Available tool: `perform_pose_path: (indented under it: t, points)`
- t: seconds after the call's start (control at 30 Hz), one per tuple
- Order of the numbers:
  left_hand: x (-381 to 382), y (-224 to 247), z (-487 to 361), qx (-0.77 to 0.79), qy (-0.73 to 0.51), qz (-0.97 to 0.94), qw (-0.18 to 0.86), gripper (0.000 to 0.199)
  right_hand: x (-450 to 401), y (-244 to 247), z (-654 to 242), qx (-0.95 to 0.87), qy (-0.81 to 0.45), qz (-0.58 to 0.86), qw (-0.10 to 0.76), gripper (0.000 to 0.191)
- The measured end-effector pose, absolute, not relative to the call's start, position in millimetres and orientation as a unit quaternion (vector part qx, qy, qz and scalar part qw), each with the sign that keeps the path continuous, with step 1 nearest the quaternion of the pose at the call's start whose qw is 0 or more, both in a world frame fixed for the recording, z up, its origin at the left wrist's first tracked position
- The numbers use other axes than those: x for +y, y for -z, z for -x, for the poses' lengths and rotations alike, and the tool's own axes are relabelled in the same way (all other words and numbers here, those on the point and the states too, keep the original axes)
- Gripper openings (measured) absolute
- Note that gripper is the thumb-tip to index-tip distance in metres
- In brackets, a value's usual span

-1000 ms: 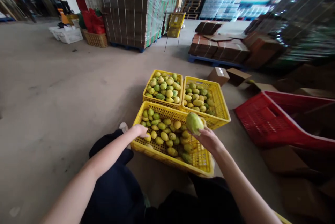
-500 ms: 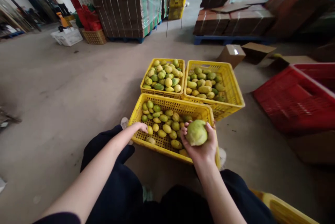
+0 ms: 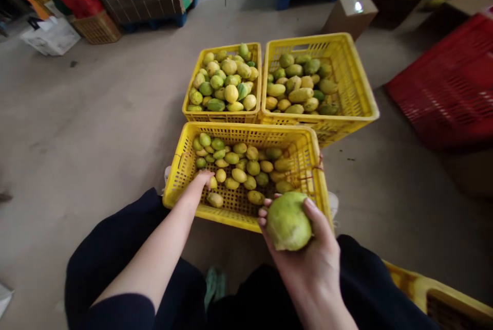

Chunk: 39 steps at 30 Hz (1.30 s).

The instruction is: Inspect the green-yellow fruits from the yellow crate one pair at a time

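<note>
A large green fruit [image 3: 289,221] rests in my right hand [image 3: 314,263], whose fingers and thumb wrap round its sides above the near edge of the front yellow crate [image 3: 227,221]. Inside that crate, at its left part, my left hand [image 3: 206,178] closes on a small yellow fruit [image 3: 213,182], partly covered by the fingers. Several green and yellow fruits lie around it on the perforated bottom, among them a yellow one [image 3: 239,175] just to the right.
Behind the front crate stand a left yellow crate [image 3: 221,115] and a right yellow crate [image 3: 362,88], both holding fruit. A red crate [image 3: 447,83] is at the right, near cardboard boxes [image 3: 350,14]. Another yellow crate [image 3: 442,289] sits at the lower right.
The view has tilted down and come nearer to the crates. My right hand has come closer to the camera with the green fruit. My left hand is at the small yellow fruit, further inside the crate.
</note>
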<state>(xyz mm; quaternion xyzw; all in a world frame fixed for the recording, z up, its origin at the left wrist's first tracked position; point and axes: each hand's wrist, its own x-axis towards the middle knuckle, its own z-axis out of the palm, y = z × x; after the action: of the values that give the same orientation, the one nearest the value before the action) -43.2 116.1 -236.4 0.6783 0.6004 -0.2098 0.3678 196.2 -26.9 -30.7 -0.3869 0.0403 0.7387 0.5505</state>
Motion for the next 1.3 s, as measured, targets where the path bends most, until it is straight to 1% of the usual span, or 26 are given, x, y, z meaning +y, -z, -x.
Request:
perform_pose_path:
  t: [0.13, 0.2, 0.33, 0.43, 0.47, 0.57, 0.63, 0.7, 0.83, 0.93, 1.03, 1.13, 1.3]
  points:
    - [111, 236, 40, 0.624, 0.163, -0.65, 0.401, 0.026, -27, 29, -182, 0.051, -0.741, 0.416, 0.525, 0.026]
    - [113, 222, 43, 0.631, 0.121, -0.638, 0.423, 0.024, -26, 26, -175, 0.063, -0.736, 0.431, 0.518, 0.026]
    - [122, 168, 46, 0.625, 0.042, -0.622, 0.47, 0.028, -23, 17, -164, 0.077, -0.731, 0.423, 0.529, 0.02]
    - [121, 109, 40, 0.573, -0.048, -0.589, 0.568, 0.023, -20, 11, -160, 0.079, -0.744, 0.395, 0.533, 0.013]
    - [116, 88, 38, 0.531, -0.095, -0.552, 0.636, 0.023, -19, 9, -160, 0.08, -0.747, 0.388, 0.534, 0.012]
    - [91, 33, 31, 0.405, -0.19, -0.464, 0.765, 0.037, -14, 4, -160, 0.071, -0.751, 0.373, 0.539, 0.009]
    - [66, 8, 27, 0.327, -0.25, -0.388, 0.825, 0.048, -11, 3, -161, 0.051, -0.755, 0.36, 0.545, 0.009]
    - [40, -5, 22, 0.279, -0.308, -0.309, 0.856, 0.053, -10, 4, -162, 0.023, -0.762, 0.34, 0.55, 0.009]
    - [5, -2, 11, 0.26, -0.38, -0.136, 0.877, 0.043, -10, 9, -164, -0.059, -0.787, 0.281, 0.547, 0.017]
    - [-1, 7, 6, 0.28, -0.425, -0.042, 0.86, 0.04, -9, 13, -164, -0.104, -0.804, 0.239, 0.534, 0.025]
    - [1, 5, 5, 0.283, -0.466, -0.009, 0.838, 0.036, -4, 17, -163, -0.138, -0.813, 0.227, 0.517, 0.033]
    - [4, -5, 5, 0.272, -0.504, 0.0, 0.82, 0.033, 3, 20, -162, -0.174, -0.805, 0.24, 0.514, 0.035]
    - [3, -16, 3, 0.292, -0.53, 0.049, 0.795, 0.013, 8, 21, -160, -0.24, -0.768, 0.271, 0.528, 0.037]
